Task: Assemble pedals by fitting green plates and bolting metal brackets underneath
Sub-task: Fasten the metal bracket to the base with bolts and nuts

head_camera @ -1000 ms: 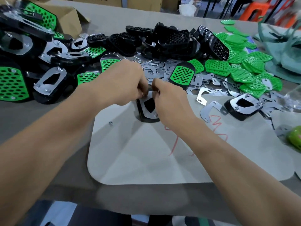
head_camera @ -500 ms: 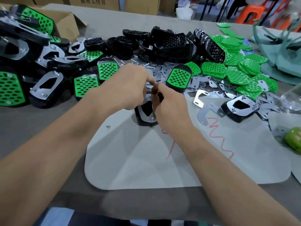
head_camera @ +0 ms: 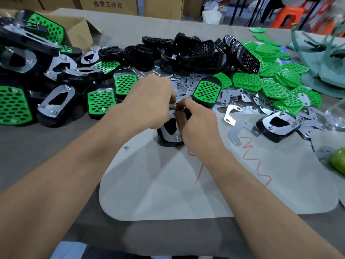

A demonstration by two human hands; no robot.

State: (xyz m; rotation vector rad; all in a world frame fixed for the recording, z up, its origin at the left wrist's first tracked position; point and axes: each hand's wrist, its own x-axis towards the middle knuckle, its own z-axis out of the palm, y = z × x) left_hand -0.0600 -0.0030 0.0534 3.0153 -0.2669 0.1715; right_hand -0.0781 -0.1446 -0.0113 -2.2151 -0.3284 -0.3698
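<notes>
A: Hand pose?
B: I see my left hand (head_camera: 149,103) curled over the pedal's (head_camera: 165,144) far end. My right hand (head_camera: 197,126) pinches the metal bracket (head_camera: 169,137) there.
A: Containers?
B: A cardboard box (head_camera: 80,32), far beyond my left hand, holds a green-plated pedal.
A: The pedal?
B: Black, bracket side up, beneath both hands on the grey mat (head_camera: 168,193).

Grey table (head_camera: 130,21), cardboard boxes (head_camera: 110,4) behind, orange stool (head_camera: 287,15)
</notes>
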